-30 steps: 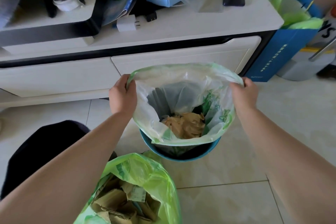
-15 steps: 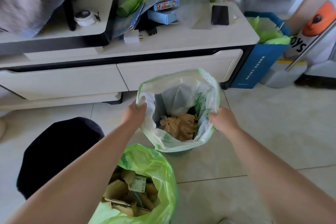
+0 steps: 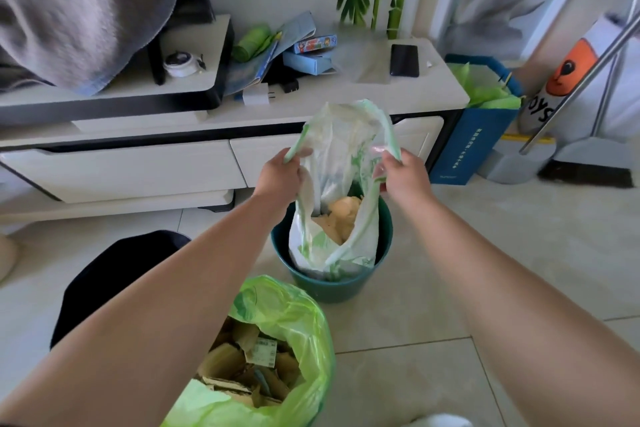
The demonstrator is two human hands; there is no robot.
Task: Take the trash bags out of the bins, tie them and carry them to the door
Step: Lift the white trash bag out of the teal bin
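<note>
The white-green bag (image 3: 341,156) is thin, translucent, crinkled plastic, sitting in a smooth teal bin (image 3: 332,284) of plastic. At 6 o'clock a glossy plastic green bag (image 3: 304,319) holds matt brown cardboard scraps (image 3: 235,357). The floor tiles (image 3: 502,253) are smooth and shiny. The grey cloth (image 3: 79,3) at 10 o'clock is fuzzy, and the metal pole (image 3: 588,74) at 2 o'clock is sleek

Both arms are bare. The left forearm (image 3: 166,315) and the right forearm (image 3: 512,295) run uncovered from the lower edge of the view up to the wrists, smooth and gently rounded. The left grip (image 3: 280,173) and the right grip (image 3: 403,173) are bare too, with knuckles and fingers uncovered. A dark navy rounded shape (image 3: 114,274) beside the left forearm could be a clothed knee — the view does not settle it, nor what the white patch (image 3: 440,421) at the bottom edge is.
</note>
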